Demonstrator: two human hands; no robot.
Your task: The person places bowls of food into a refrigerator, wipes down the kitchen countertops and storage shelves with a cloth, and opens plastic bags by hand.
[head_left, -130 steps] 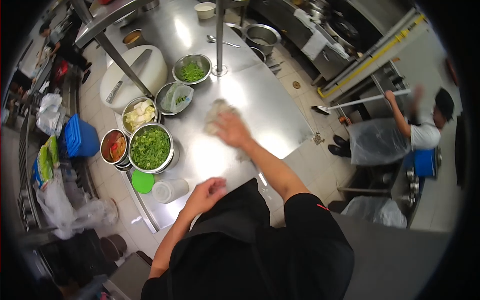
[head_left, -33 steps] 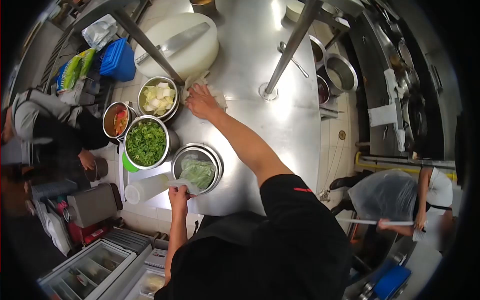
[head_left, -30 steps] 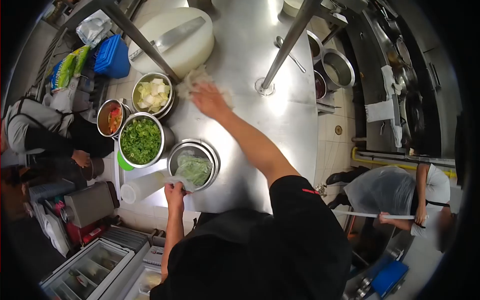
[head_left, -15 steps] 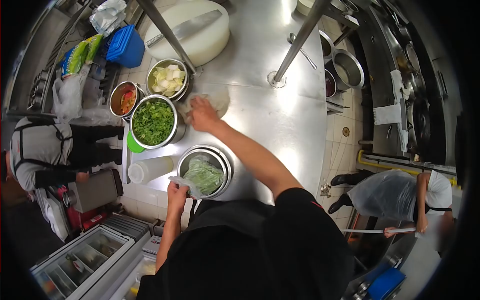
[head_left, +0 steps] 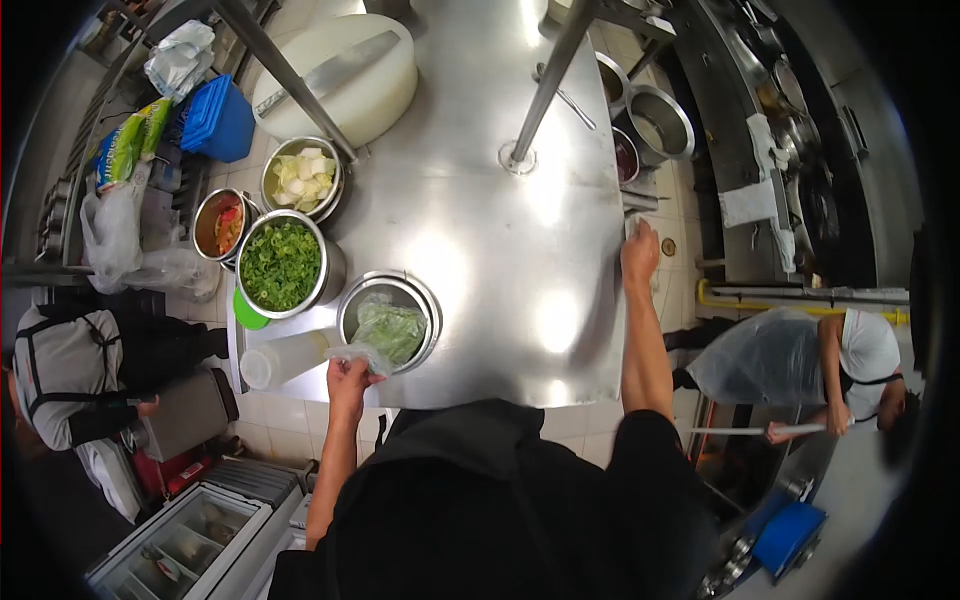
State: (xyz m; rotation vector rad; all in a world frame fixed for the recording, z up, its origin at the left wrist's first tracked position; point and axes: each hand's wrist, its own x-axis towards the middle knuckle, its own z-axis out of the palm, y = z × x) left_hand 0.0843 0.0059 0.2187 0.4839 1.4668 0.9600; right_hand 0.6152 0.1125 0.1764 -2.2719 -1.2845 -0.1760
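My left hand pinches the gathered edge of a clear plastic bag. The bag's leafy green contents rest inside a round steel pot near the table's front edge. At the table's right edge, my right hand is closed around a thin pale cloth, mostly hidden by the fingers. Left of the pot lies a whitish plastic bottle. Beyond it stand a pot of chopped greens, a pot of pale cut cabbage and a smaller pot with red and orange pieces.
A steel table with upright posts fills the middle. At its far left, a large cleaver lies on a thick round white board. Other people, one in a clear apron and one in a grey top, stand either side.
My right hand has swept from beside the pot of greens across to the table's right edge, and the cloth has left its earlier spot. My left hand still grips the bag.
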